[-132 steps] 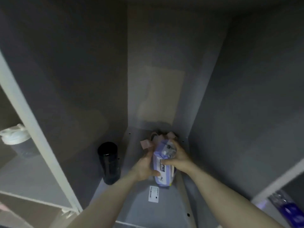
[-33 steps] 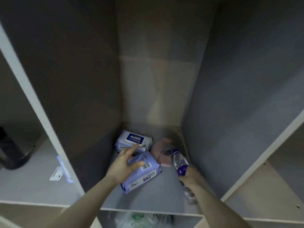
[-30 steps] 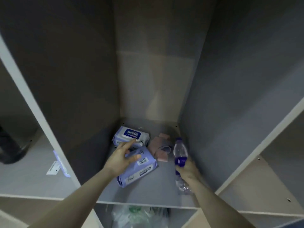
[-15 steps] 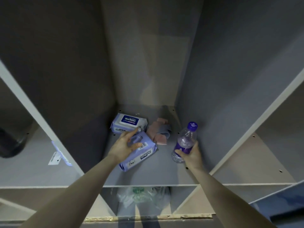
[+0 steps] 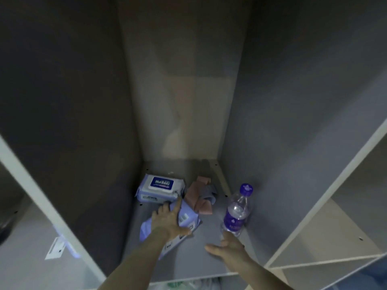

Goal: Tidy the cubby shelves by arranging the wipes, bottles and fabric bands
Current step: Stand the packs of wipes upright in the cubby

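1. Pressing flat on the nearer wipes pack (image 5: 184, 221), the left hand (image 5: 167, 221) is seen with fingers extended, not curled round it; the pack lies askew at about 7 o'clock on the cubby floor (image 5: 201, 254).
2. The right hand (image 5: 228, 246) is seen with fingers spread and nothing held, just below the water bottle (image 5: 237, 212); contact with the bottle cannot be told.
3. The bottle stands slightly tilted at 3 o'clock, close to the right wall, purple cap up.
4. A second wipes pack (image 5: 160, 188) lies label up at 10 o'clock, against the left wall. The fabric bands (image 5: 201, 197) are bunched at 12 o'clock, between that pack and the bottle.
5. Step in hand, as judged: squaring the nearer pack against the far one.
6. To be done well, the pack should be slid with a flat palm toward 10 o'clock and turned until its edges run parallel with the far pack.
7. The bands should be kept clear of the sliding edge, and the bottle should not be knocked.
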`<action>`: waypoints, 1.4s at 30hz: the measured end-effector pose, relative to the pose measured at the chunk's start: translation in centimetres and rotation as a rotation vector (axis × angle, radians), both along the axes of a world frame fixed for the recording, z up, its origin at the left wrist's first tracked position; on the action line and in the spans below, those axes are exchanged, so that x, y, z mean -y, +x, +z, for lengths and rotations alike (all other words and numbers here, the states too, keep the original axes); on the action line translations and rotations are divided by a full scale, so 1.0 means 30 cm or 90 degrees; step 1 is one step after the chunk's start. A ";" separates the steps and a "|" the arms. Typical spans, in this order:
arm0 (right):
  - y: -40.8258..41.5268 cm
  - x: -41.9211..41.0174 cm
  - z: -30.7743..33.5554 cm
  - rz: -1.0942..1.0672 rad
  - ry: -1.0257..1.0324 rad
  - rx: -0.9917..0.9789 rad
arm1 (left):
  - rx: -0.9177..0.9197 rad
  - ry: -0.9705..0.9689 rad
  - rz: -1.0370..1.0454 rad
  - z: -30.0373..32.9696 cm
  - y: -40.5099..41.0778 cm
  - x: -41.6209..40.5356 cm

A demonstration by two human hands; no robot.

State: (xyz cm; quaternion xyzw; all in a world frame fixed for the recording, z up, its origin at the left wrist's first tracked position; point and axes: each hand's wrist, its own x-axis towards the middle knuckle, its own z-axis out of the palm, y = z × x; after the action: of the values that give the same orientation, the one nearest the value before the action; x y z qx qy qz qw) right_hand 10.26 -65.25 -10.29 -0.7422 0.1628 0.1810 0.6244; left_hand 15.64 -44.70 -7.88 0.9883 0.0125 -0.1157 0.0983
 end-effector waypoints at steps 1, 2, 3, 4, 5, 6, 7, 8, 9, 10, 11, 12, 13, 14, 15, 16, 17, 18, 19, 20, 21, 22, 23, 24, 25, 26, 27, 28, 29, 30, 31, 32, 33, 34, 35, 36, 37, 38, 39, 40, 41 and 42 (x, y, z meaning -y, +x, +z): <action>0.003 -0.019 0.032 0.022 0.031 0.000 | 0.005 -0.006 0.003 0.002 0.007 0.009; 0.020 -0.033 0.053 0.043 0.038 -0.013 | 0.006 -0.027 0.006 0.008 0.008 0.006; 0.031 -0.053 0.096 0.064 0.049 -0.003 | 0.002 -0.062 0.009 0.020 0.003 -0.007; 0.057 -0.066 0.114 0.087 0.046 0.009 | 0.000 -0.116 0.011 0.034 -0.006 -0.030; 0.062 -0.092 0.165 0.107 0.036 0.011 | -0.002 -0.187 0.014 0.052 -0.021 -0.060; 0.081 -0.110 0.182 0.119 0.046 0.008 | 0.002 -0.268 0.011 0.076 -0.037 -0.085; 0.084 -0.151 0.214 0.115 0.066 -0.001 | 0.005 -0.345 0.008 0.103 -0.059 -0.126; 0.099 -0.185 0.209 0.132 0.099 -0.009 | 0.006 -0.408 -0.006 0.130 -0.078 -0.162; 0.090 -0.211 0.232 0.141 0.108 -0.002 | 0.000 -0.452 -0.024 0.149 -0.089 -0.187; 0.097 -0.244 0.219 0.152 0.128 0.003 | -0.006 -0.465 -0.042 0.165 -0.105 -0.218; 0.084 -0.293 0.241 0.173 0.126 0.031 | -0.013 -0.451 -0.058 0.178 -0.124 -0.244; 0.081 -0.331 0.232 0.186 0.131 0.043 | -0.023 -0.420 -0.069 0.190 -0.143 -0.259; 0.063 -0.366 0.231 0.187 0.130 0.062 | -0.034 -0.381 -0.074 0.199 -0.162 -0.268; 0.048 -0.393 0.217 0.192 0.154 0.080 | -0.038 -0.343 -0.075 0.206 -0.177 -0.274; 0.026 -0.421 0.220 0.202 0.159 0.100 | -0.032 -0.302 -0.078 0.212 -0.188 -0.279; 0.015 -0.434 0.200 0.217 0.172 0.099 | -0.019 -0.248 -0.084 0.222 -0.200 -0.283; -0.001 -0.440 0.193 0.234 0.167 0.095 | -0.011 -0.179 -0.089 0.227 -0.209 -0.289; -0.006 -0.445 0.185 0.255 0.152 0.081 | -0.007 -0.102 -0.092 0.235 -0.218 -0.295; -0.011 -0.445 0.192 0.269 0.127 0.075 | -0.003 -0.026 -0.091 0.239 -0.225 -0.302; 0.001 -0.445 0.192 0.271 0.112 0.071 | 0.010 0.035 -0.092 0.242 -0.230 -0.306; 0.017 -0.438 0.201 0.277 0.087 0.084 | 0.025 0.085 -0.096 0.243 -0.232 -0.306; 0.042 -0.430 0.207 0.279 0.057 0.096 | 0.036 0.123 -0.100 0.245 -0.233 -0.301; 0.068 -0.419 0.215 0.282 0.020 0.097 | 0.042 0.146 -0.100 0.243 -0.231 -0.297; 0.101 -0.416 0.214 0.284 -0.011 0.118 | 0.041 0.153 -0.095 0.241 -0.228 -0.296; 0.131 -0.410 0.222 0.291 -0.065 0.143 | 0.034 0.152 -0.089 0.238 -0.223 -0.296; 0.176 -0.405 0.210 0.292 -0.106 0.186 | 0.025 0.146 -0.084 0.239 -0.218 -0.298; 0.230 -0.403 0.193 0.288 -0.154 0.227 | 0.014 0.132 -0.083 0.242 -0.211 -0.304; 0.303 -0.399 0.141 0.294 -0.196 0.266 | -0.002 0.106 -0.085 0.243 -0.206 -0.309; 0.390 -0.387 0.073 0.311 -0.249 0.298 | -0.021 0.066 -0.085 0.244 -0.204 -0.314; 0.438 -0.388 0.071 0.330 -0.297 0.314 | -0.034 0.020 -0.080 0.244 -0.204 -0.318; 0.472 -0.391 0.078 0.347 -0.339 0.321 | -0.039 -0.019 -0.074 0.244 -0.207 -0.319; 0.481 -0.401 0.115 0.371 -0.370 0.334 | -0.035 -0.050 -0.065 0.245 -0.213 -0.318; 0.510 -0.405 0.108 0.409 -0.406 0.340 | -0.021 -0.071 -0.057 0.248 -0.220 -0.318; 0.536 -0.412 0.089 0.451 -0.453 0.335 | 0.007 -0.086 -0.050 0.245 -0.227 -0.319; 0.554 -0.416 0.077 0.483 -0.497 0.327 | 0.042 -0.100 -0.045 0.239 -0.231 -0.321; 0.573 -0.419 0.055 0.501 -0.528 0.307 | 0.081 -0.122 -0.038 0.227 -0.235 -0.323; 0.581 -0.420 0.049 0.504 -0.545 0.299 | 0.120 -0.151 -0.030 0.218 -0.240 -0.322; 0.594 -0.423 0.031 0.495 -0.556 0.300 | 0.158 -0.184 -0.022 0.204 -0.244 -0.324; 0.598 -0.426 0.023 0.481 -0.559 0.315 | 0.193 -0.214 -0.022 0.192 -0.249 -0.329; 0.592 -0.427 0.030 0.466 -0.547 0.337 | 0.218 -0.235 -0.023 0.185 -0.255 -0.332; 0.577 -0.428 0.041 0.453 -0.519 0.338 | 0.228 -0.240 -0.026 0.187 -0.262 -0.330; 0.555 -0.425 0.059 0.443 -0.482 0.343 | 0.227 -0.234 -0.030 0.190 -0.268 -0.327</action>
State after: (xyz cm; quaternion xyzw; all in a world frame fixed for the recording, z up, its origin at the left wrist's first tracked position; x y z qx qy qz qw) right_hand 26.92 -52.52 -8.52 -0.9435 -0.2020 0.1092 0.2388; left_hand 7.61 -34.88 -2.18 0.9587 -0.0491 0.0580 0.2741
